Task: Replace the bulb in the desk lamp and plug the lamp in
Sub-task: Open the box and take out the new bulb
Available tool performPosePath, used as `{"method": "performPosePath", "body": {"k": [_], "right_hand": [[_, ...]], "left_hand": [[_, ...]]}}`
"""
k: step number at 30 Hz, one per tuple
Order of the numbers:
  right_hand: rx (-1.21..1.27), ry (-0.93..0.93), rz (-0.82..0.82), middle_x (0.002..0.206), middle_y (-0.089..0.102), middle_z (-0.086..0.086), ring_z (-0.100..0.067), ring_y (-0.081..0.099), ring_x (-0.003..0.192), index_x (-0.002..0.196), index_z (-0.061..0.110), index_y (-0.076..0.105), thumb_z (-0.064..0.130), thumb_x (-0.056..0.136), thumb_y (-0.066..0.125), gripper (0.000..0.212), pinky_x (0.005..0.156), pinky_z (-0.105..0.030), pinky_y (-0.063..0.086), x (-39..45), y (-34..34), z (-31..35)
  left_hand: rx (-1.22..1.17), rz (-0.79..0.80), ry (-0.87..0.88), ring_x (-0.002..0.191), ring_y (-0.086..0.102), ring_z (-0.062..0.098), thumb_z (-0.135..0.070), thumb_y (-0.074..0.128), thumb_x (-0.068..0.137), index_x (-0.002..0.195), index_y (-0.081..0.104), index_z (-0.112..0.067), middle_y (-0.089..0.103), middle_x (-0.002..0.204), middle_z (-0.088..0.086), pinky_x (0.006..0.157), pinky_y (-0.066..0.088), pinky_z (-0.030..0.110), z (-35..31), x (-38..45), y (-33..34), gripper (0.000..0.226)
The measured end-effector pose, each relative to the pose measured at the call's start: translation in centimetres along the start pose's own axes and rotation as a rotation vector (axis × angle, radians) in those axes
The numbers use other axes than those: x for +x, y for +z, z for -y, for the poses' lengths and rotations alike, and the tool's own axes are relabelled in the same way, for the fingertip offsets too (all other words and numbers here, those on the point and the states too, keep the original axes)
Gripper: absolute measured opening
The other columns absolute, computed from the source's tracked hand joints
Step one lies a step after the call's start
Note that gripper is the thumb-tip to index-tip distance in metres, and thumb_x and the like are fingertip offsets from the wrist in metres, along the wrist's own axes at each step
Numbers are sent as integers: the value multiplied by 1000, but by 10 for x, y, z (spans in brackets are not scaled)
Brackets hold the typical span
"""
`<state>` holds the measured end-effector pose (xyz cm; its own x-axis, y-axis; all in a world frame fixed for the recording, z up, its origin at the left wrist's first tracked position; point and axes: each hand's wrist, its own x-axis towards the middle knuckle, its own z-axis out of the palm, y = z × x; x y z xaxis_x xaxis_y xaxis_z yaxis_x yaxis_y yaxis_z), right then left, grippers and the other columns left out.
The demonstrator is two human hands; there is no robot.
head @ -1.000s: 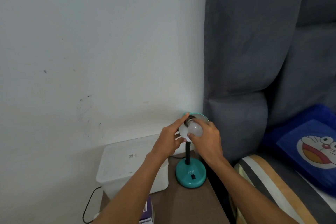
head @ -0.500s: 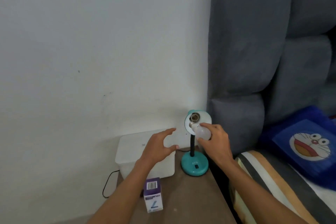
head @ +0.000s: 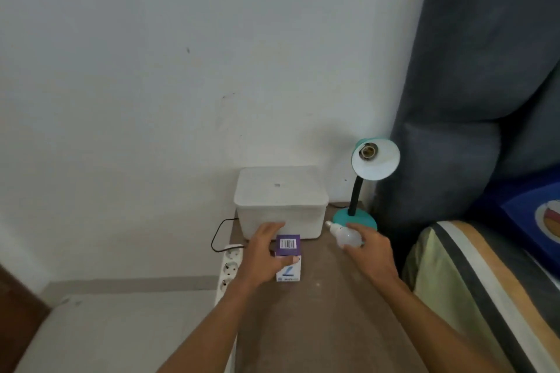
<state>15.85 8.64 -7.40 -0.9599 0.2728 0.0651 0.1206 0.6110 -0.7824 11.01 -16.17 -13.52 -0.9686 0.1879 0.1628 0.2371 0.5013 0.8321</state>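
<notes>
Left hand round bulb box

A bedroom in a home — a grey padded headboard rises beside a striped blanket and a blue cartoon-print pillow, with a brown bedside table against a plain white wall carrying a teal desk lamp — and a white power strip alongside.

Both our forearms reach forward and slightly inward from the bottom of the view. Our left hand is lowered with its back up, the fingers spread and the thumb curled round what it grips. Our right hand is also palm down, its fingers curled round a held object, the wrist straight.
</notes>
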Motion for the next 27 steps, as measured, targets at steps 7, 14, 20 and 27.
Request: {"method": "performPosePath", "body": {"k": [7,14,20,27], "right_hand": [[-211,205,148,125,62,-3,-16,57,105,126,23,60,48,96,56,39,95,-30,41,11,33,-40],[-169,229,58,109,69,-2,-11,60,89,109,22,67,47,93,61,30,85,-30,51,28,64,-66],[-255,131,117,116,67,-3,-13,57,93,118,22,64,44,92,62,35,78,-27,43,36,72,-63],[-278,-385,104,123,68,1,-15,61,114,123,21,68,23,86,74,37,96,-27,48,42,67,-7]], "left_hand": [[-53,-2,-82,125,63,12,-48,95,65,149,51,-25,64,137,-2,106,57,45,44,-3,23,97],[-103,-35,-86,123,66,11,-48,95,64,148,54,-28,68,136,-4,101,60,44,60,1,34,95],[-92,-31,-103,125,64,12,-35,97,69,155,46,-25,65,139,-1,104,59,46,67,-1,35,100],[-114,-23,-137,124,66,14,-37,98,67,159,40,-24,66,139,1,102,60,46,69,1,34,110]]}}
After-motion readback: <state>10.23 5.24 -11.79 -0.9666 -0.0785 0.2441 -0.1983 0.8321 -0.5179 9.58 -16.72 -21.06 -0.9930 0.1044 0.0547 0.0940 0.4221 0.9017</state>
